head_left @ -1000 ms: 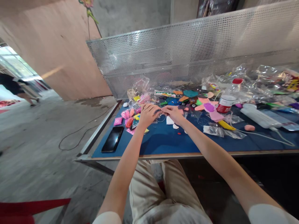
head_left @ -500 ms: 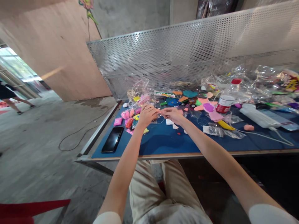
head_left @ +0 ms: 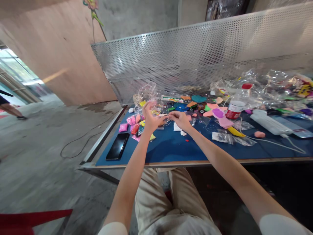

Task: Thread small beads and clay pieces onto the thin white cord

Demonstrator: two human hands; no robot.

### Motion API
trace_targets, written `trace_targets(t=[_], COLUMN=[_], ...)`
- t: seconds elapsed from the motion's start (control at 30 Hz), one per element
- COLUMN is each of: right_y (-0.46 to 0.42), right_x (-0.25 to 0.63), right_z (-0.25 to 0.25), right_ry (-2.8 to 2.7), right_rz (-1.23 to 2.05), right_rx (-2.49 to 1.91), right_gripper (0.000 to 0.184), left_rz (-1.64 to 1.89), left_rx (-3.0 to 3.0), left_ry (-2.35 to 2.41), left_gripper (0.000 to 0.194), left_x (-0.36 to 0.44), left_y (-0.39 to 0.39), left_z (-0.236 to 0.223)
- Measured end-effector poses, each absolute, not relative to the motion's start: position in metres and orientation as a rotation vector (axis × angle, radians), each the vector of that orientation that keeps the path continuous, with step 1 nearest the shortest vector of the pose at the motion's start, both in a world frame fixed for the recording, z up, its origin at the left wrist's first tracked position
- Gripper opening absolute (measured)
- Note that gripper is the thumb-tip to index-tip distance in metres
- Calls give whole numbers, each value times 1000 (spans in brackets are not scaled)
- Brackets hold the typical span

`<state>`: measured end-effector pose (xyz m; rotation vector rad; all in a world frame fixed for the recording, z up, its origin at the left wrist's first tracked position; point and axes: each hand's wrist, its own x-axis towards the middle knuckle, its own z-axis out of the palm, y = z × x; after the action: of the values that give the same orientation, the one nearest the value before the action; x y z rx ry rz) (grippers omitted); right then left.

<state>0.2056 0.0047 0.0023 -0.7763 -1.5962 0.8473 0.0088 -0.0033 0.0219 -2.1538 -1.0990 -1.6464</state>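
Observation:
Over the blue tabletop (head_left: pixel 168 151), my left hand (head_left: pixel 152 120) is open, its fingers raised and its thumb reaching towards the right fingertips. My right hand (head_left: pixel 181 120) is closed in a pinch at that thumb; whatever is between its fingertips is too small to make out. Beside the left hand lie colourful packets, among them a pink packet (head_left: pixel 123 127) and a red packet (head_left: pixel 135 129). A white piece (head_left: pixel 183 133) and a tiny red bit (head_left: pixel 186 140) rest just below the right hand. Behind both hands sits a blue shape with eyes (head_left: pixel 181 107).
A black phone (head_left: pixel 117 146) lies at the table's left end. To the right stand a bottle with a red cap (head_left: pixel 235 109), a pink and purple shape (head_left: pixel 222 118) and a white device with a cable (head_left: pixel 271 122). A perforated metal panel (head_left: pixel 171 58) borders the back.
My left hand has opened, its fingers lifting up and away from the right fingertips. The right hand keeps its pinch in nearly the same place. A person at the far left has moved further out of view.

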Motion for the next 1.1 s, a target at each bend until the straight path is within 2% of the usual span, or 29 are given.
trace_targets(t=[0.07,0.1,0.2,0.3,0.37,0.57,1.1], right_y=[8,10,14,15,13,6,-2], right_x=[205,205,205,206,207,205,207], right_z=[-1,-3,-6,-6,-4,-1,8], right_ry=[-1555,-1532,-1498,-1511,-1540,-1639,-1653], right_rz=[842,848,871,871,872,884,808], right_rx=[-773,-771,-773,-781,-790,-860,-819], right_gripper=[37,38,41,43,44,46,38], left_rz=[-1871,-1969,-2093,-1951,-1862,-1766,-1881], left_rx=[-2105,-2140,-2477,-2721,-2712,-2824,-2747], left_ry=[-1160,-1207,-1368,-1445,-1444,-1562,-1615], left_gripper=[100,102,78,48,37,39,39], left_x=[8,8,8,9,9,10,14], left_y=[1,3,4,-1,-5,-8,-11], left_z=[20,19,20,24,26,21,24])
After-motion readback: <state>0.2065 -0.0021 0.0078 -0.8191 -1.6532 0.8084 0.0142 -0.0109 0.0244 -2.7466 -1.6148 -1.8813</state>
